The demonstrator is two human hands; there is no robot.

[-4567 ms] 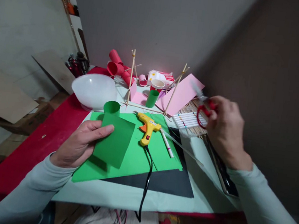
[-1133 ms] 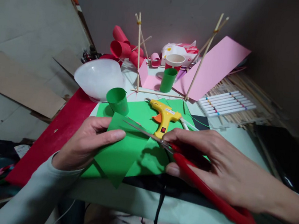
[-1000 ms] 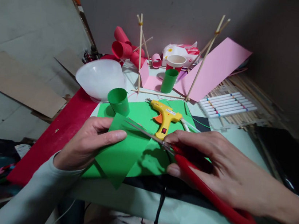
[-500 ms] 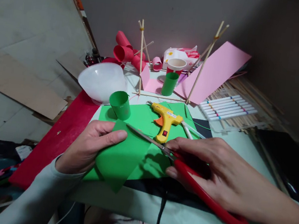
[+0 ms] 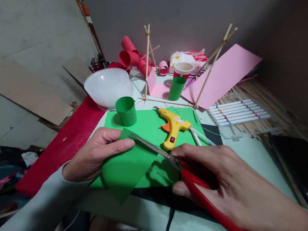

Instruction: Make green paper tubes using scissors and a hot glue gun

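White rectangular sticker (image 5: pixel 179 120) on the yellow plastic glue gun (image 5: pixel 173 127): it's showing dark print along the side, but that's coming out way too tiny to read.
Red rectangular rocker switch (image 5: pixel 172 140) on its grip: it's looking too small for me to tell any marking, sorry.
Soft white-and-red plastic pack (image 5: pixel 185 61) near the grey wall (image 5: pixel 168 7): it's carrying a yellow flower-like sign (image 5: pixel 177 57) plus pale lettering on the red part, all blurring out.
White paper tag (image 5: pixel 29 158) on the crumpled black thing (image 5: pixel 6 157), lower left: its print is smudging into grey.
Readable words: honestly, none are coming through.
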